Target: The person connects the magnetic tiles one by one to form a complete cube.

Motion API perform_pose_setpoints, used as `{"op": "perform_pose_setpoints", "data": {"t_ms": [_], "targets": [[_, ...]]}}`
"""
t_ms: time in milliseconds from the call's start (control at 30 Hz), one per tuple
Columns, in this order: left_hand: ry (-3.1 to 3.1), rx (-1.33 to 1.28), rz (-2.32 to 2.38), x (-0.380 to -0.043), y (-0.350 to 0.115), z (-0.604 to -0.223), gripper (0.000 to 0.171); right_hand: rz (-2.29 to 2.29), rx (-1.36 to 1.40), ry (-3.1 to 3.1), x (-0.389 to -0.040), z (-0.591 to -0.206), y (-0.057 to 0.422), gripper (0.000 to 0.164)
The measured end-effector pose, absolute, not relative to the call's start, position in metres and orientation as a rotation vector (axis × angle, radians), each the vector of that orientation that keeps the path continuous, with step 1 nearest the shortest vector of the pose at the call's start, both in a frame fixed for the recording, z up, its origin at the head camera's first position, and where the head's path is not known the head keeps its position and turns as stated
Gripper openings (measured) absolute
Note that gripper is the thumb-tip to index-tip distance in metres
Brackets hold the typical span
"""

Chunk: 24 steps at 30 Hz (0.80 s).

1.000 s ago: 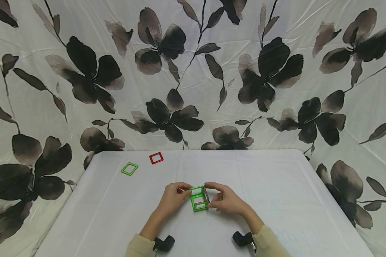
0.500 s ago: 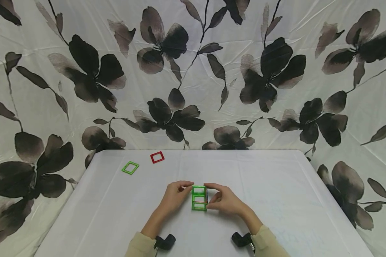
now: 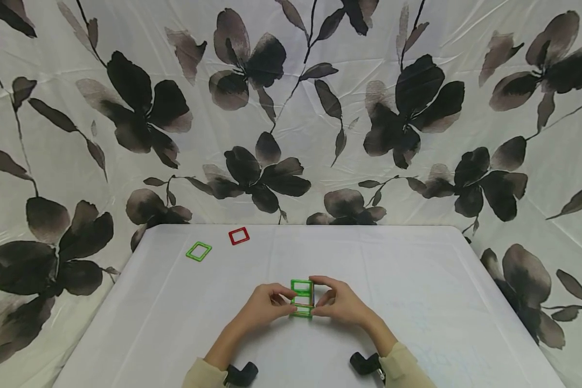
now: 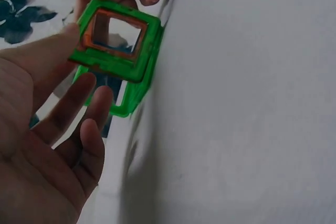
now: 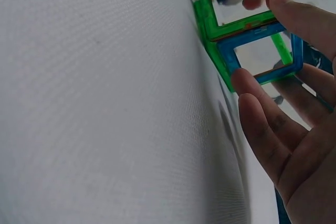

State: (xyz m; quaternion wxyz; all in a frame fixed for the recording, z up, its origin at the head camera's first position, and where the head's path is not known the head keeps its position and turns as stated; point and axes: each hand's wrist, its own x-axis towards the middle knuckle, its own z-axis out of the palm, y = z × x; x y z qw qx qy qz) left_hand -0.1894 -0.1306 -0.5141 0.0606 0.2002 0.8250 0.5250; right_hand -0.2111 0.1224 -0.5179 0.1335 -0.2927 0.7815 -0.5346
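Several square magnetic tiles with see-through middles are joined in a small green box-like structure (image 3: 302, 292) at the table's front middle. My left hand (image 3: 267, 306) holds its left side between thumb and forefinger. On the other side my right hand (image 3: 343, 303) grips it, forefinger at the far corner and thumb at the near one. A blue tile (image 5: 252, 35) forms the right side beside a green tile (image 5: 207, 22) in the right wrist view. In the left wrist view an orange-red frame shows inside the front green tile (image 4: 113, 72). My left forefinger is partly hidden there.
A loose green square tile (image 3: 199, 251) and a loose red square tile (image 3: 239, 236) lie flat at the table's back left. The white-covered table (image 3: 417, 302) meets a floral cloth (image 3: 257, 178) behind its back edge.
The structure has turned slightly and now stands straighter. My left hand has shifted from its far left corner to nearer along the left side. My right hand keeps its hold.
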Motion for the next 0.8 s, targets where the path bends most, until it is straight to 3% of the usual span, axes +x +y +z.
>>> {"op": "perform_pose_setpoints", "data": {"t_ms": [267,500,800], "targets": [[2.570,0.694,1.579,-0.1899,-0.1258,-0.5181,0.009,-1.575,-0.862,2.262,-0.2123,-0.5211,0.1220,0.072],[2.568,0.685,1.611,-0.1870,-0.1259,-0.5168,0.008,-1.576,-0.821,2.288,-0.2103,-0.5227,0.1203,0.072],[2.557,0.716,1.659,-0.1866,-0.1245,-0.5197,0.007,-1.675,-0.831,2.241,-0.2119,-0.5271,0.1188,0.058]]}}
